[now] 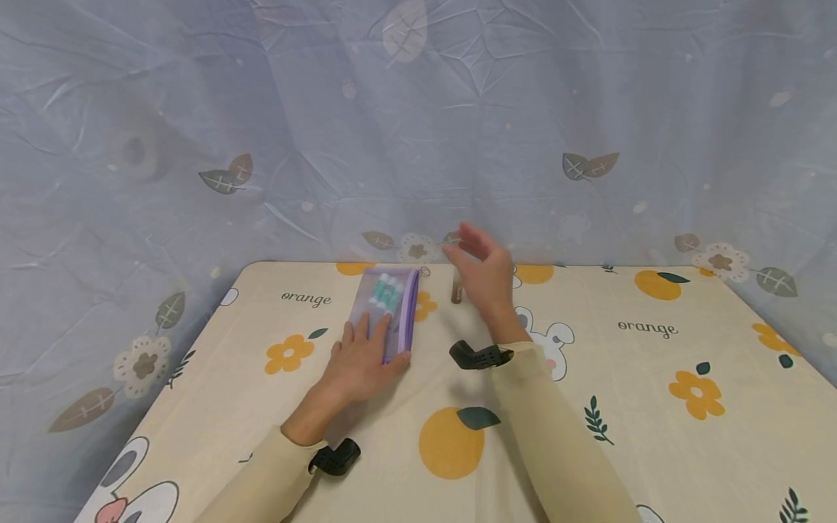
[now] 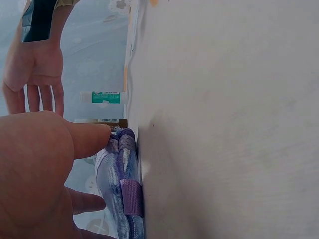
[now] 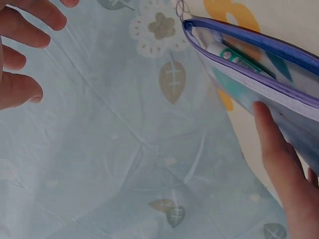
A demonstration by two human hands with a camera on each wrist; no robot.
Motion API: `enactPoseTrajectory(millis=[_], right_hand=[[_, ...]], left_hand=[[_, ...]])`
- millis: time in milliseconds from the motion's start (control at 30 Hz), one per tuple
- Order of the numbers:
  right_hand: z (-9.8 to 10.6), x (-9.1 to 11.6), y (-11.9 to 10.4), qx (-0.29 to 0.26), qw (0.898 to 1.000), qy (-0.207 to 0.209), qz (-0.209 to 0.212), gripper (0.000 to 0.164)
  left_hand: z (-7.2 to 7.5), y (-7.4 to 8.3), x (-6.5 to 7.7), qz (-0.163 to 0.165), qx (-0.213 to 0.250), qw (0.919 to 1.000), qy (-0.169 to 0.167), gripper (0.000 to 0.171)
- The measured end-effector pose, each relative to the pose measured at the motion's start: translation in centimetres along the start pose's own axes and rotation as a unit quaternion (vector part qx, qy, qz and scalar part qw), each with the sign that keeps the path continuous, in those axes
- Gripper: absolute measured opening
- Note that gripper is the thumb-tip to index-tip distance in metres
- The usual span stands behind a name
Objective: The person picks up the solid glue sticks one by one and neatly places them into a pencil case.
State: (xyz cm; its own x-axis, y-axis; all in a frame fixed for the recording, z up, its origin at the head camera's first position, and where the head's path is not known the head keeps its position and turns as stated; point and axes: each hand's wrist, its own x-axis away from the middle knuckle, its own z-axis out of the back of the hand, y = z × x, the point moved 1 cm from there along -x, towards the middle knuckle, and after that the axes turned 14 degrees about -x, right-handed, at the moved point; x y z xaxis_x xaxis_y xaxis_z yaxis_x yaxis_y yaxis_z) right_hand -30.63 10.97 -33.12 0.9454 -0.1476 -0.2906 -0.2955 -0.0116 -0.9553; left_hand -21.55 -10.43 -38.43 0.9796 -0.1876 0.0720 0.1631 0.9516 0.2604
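Lower centre, the left hand [image 1: 362, 367] rests spread-fingered on the pouch [image 1: 404, 312], presumably steadying it. Mid-frame, the right hand [image 1: 487, 280] hangs loose-fingered, seemingly empty.

Your left sleeve [image 1: 251, 483] and right sleeve [image 1: 559, 436]: long, plain, pale yellow-beige, a matched pair. Each ends in a cuff at the wrist. At the cuffs you wear black units, left unit [image 1: 338, 457] and right unit [image 1: 479, 355]: compact, curved, small dark holes patterning the casing. Seen from your left wrist, the right unit shows a broad flat face, straight-edged, dark with a blue-green cast. Your left hand [image 1: 362, 368] and right hand [image 1: 486, 282]: bare.
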Motion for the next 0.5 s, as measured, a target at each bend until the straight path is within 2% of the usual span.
enactPoseTrajectory(millis=[200, 500], right_hand=[[1.2, -0.5, -0.1, -0.006, 1.0, 0.022, 0.007, 0.053], [3.0, -1.0, -0.2, -0.008, 0.999, 0.048, -0.003, 0.055]], left_hand=[[0.0, 0.0, 0.0, -0.002, 0.003, 1.0, 0.0, 0.08], [0.0, -0.1, 0.0, -0.005, 0.006, 1.0, 0.001, 0.08]])
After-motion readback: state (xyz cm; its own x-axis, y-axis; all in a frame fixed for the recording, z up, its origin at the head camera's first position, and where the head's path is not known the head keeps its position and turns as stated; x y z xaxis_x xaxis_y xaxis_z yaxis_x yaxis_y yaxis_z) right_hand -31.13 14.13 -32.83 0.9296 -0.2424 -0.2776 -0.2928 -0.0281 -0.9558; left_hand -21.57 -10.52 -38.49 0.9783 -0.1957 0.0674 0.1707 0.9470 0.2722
